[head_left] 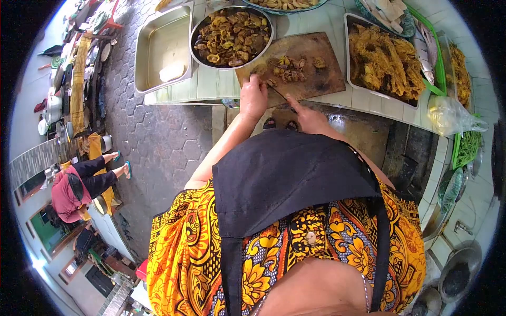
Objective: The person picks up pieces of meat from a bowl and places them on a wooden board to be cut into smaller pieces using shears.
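Observation:
My right hand (312, 118) grips a knife (278, 92), its blade pointing left over the near edge of a wooden cutting board (321, 47). At the board's left end, my left hand (254, 98) is closed with fingertips down beside the blade tip; what they pinch is hidden. Cut pieces of yellow-brown cooked meat (287, 68) lie in a loose pile in the board's middle, with one piece apart to the right. A round metal bowl (272, 37) of similar brown pieces stands behind my left hand.
A steel tray (142, 58) with a white block (172, 71) stands left. To the right are a tray of fried food (385, 63), a fish (425, 50), a plastic bag (448, 115) and green vegetables (467, 148). Another person (74, 192) is far left.

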Demonstrator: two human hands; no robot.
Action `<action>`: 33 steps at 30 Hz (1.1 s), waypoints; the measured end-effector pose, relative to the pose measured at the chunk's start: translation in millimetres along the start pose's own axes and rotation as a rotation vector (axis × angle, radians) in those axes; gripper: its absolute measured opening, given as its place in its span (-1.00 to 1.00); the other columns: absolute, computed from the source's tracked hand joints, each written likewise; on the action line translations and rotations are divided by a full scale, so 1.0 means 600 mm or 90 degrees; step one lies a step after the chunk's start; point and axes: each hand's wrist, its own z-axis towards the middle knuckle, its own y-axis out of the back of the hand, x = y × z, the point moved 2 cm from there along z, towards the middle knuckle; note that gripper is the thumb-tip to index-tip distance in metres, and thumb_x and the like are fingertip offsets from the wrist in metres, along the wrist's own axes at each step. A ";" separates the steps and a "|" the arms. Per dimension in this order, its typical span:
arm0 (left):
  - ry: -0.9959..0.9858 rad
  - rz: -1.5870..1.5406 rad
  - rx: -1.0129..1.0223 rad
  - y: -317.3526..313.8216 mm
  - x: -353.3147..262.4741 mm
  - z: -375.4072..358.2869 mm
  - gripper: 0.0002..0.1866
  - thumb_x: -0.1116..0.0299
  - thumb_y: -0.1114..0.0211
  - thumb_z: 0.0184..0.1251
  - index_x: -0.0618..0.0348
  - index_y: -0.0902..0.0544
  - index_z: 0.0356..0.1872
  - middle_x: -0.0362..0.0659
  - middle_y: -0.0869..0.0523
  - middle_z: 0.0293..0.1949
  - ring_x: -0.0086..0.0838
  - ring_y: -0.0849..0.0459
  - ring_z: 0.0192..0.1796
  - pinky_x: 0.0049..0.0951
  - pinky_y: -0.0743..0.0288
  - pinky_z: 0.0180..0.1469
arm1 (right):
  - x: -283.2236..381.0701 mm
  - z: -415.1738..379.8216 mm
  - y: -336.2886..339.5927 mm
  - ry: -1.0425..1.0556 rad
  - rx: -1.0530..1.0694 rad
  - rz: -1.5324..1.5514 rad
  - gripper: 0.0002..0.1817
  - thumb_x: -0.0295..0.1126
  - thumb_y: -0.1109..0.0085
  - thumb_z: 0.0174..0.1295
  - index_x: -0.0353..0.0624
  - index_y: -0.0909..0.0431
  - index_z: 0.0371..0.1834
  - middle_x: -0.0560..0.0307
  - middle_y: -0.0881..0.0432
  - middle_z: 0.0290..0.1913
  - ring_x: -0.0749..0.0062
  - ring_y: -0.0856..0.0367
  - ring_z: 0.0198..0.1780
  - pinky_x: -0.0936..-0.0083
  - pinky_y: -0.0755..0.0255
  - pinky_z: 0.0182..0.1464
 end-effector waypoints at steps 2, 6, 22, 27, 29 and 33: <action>-0.003 0.002 0.010 -0.003 0.007 0.002 -0.76 0.45 -0.26 0.17 0.29 -0.50 -0.16 0.19 -0.59 -0.20 0.13 -0.57 -0.12 -0.03 -0.46 -0.09 | -0.007 -0.018 0.008 0.007 -0.004 0.005 -0.15 -0.49 0.09 0.26 0.37 0.24 0.55 -0.19 -0.63 -0.08 -0.10 -0.66 -0.17 0.04 -0.52 -0.19; -0.003 -0.008 0.023 -0.001 0.010 -0.002 -0.75 0.45 -0.26 0.15 0.30 -0.50 -0.16 0.19 -0.59 -0.21 0.13 -0.57 -0.12 -0.04 -0.46 -0.07 | -0.007 -0.016 0.010 0.008 -0.050 0.041 -0.15 -0.46 0.07 0.28 0.37 0.25 0.55 -0.16 -0.62 -0.06 -0.13 -0.64 -0.19 0.03 -0.52 -0.20; 0.019 0.024 0.007 -0.005 0.001 -0.007 -0.80 0.45 -0.24 0.16 0.27 -0.53 -0.20 0.21 -0.59 -0.24 0.14 -0.57 -0.15 -0.02 -0.47 -0.10 | 0.039 0.027 0.006 0.023 -0.040 0.051 -0.20 -0.45 0.15 0.27 0.37 0.21 0.55 -0.31 -0.60 -0.01 -0.20 -0.62 -0.03 -0.03 -0.46 -0.04; 0.019 0.034 -0.006 -0.005 0.003 -0.006 -0.81 0.44 -0.25 0.16 0.26 -0.53 -0.22 0.18 -0.61 -0.26 0.12 -0.58 -0.16 -0.04 -0.47 -0.11 | 0.005 0.001 -0.007 -0.012 0.026 0.020 -0.21 -0.43 0.15 0.32 0.40 0.25 0.55 -0.27 -0.65 -0.16 -0.17 -0.65 -0.19 0.00 -0.48 -0.14; 0.009 0.035 -0.017 -0.004 0.007 -0.006 -0.81 0.44 -0.26 0.14 0.26 -0.53 -0.23 0.16 -0.62 -0.28 0.10 -0.59 -0.17 -0.05 -0.47 -0.12 | -0.004 -0.004 -0.005 -0.005 0.021 0.021 -0.20 -0.43 0.13 0.33 0.40 0.27 0.55 -0.26 -0.65 -0.17 -0.16 -0.65 -0.22 0.01 -0.49 -0.17; 0.009 0.001 -0.005 -0.002 0.012 -0.006 -0.82 0.45 -0.27 0.13 0.27 -0.54 -0.26 0.16 -0.62 -0.30 0.09 -0.60 -0.19 -0.06 -0.47 -0.12 | -0.006 -0.021 0.000 -0.002 -0.012 0.024 -0.18 -0.42 0.09 0.33 0.40 0.27 0.55 -0.26 -0.64 -0.15 -0.12 -0.66 -0.23 0.03 -0.51 -0.23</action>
